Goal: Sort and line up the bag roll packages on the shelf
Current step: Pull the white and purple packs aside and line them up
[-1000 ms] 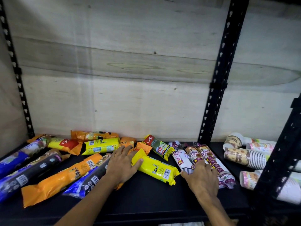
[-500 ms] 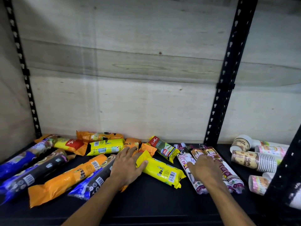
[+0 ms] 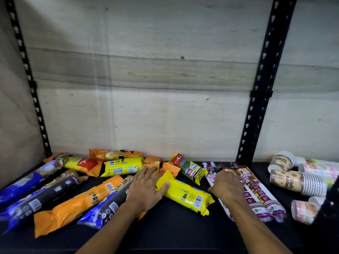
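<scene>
- Head view: your left hand [image 3: 145, 189] lies flat, fingers straight, over an orange plastic roll package [image 3: 152, 165], thumb touching the yellow plastic roll package [image 3: 185, 194] lying diagonally mid-shelf.
- Your right hand [image 3: 227, 186] presses the white-and-maroon drawstring bag rolls [image 3: 256, 191], fingers relaxed (tips blurred).
- The other packages lie scattered on the left of the black metal shelf [image 3: 174, 230]; stacked paper cups [image 3: 297, 182] lie at the far right.

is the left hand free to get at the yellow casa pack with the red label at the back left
Probably yes. The left hand lies flat on packs mid-shelf, holding nothing, and the yellow casa pack lies uncovered at the back left. Reaching it means passing over the orange pack, with nothing standing between.
</scene>
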A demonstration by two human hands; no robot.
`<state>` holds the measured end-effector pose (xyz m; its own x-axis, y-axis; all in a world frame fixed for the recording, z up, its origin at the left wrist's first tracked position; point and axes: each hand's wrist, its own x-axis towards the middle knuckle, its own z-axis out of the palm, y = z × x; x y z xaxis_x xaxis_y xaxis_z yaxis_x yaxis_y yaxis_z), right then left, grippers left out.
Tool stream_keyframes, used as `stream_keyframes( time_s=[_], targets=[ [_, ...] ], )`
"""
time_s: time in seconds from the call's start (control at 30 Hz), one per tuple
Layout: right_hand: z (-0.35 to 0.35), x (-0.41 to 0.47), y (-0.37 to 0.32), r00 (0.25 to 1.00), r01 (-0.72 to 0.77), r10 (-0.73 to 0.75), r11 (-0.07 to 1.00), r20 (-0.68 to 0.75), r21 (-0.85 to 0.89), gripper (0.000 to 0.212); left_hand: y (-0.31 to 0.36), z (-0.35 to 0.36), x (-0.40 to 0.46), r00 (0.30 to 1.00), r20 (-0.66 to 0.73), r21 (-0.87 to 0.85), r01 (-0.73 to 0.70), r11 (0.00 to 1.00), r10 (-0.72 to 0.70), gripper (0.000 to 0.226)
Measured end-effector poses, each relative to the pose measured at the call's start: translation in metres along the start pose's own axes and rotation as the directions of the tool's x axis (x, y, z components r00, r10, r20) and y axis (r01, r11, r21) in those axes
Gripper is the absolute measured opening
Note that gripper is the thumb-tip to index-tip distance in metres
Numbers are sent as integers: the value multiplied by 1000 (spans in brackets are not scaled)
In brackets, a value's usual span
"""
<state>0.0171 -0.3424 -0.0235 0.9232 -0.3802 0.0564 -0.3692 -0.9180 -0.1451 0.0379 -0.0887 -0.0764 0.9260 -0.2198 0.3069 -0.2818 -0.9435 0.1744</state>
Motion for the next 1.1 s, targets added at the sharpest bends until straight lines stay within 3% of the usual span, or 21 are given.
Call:
stream_keyframes(
  time_s=[0.1, 0.17, 0.27, 0.5, 0.67, 0.87, 1.1],
  targets=[
    [-10, 3, 6, 999, 15, -18, 998, 41, 61, 32, 0, 1, 0, 1000, 4, -2, 1, 1000, -1, 87],
    [-19, 7, 11, 994, 2, -16, 991, 110, 130, 26, 0, 1, 0, 1000, 9, 1, 1, 1000, -1, 81],
    [-28, 15, 19, 982, 1, -27, 990, 186, 140, 26, 0, 1, 1, 1000, 12, 2, -1, 1000, 1, 72],
    [-25, 17, 35, 984, -2, -20, 992, 177, 127, 28, -1, 1, 0, 1000, 9, -8, -2, 1000, 2, 82],
    [-17, 10, 27, 998, 2, -5, 999, 62, 35, 29, 0, 1, -1, 1000, 2, -13, 4, 1000, -4, 85],
    [-10, 11, 29, 999, 35, -34, 999, 41, -22, 24, 0, 0, -1, 1000, 10, -25, 9, 1000, -9, 82],
    [-4, 3, 28, 997, 36, -37, 999, -68, -11, 31, 1, -2, -1, 1000, 18, -22, 13, 1000, -13, 66]
  ],
)
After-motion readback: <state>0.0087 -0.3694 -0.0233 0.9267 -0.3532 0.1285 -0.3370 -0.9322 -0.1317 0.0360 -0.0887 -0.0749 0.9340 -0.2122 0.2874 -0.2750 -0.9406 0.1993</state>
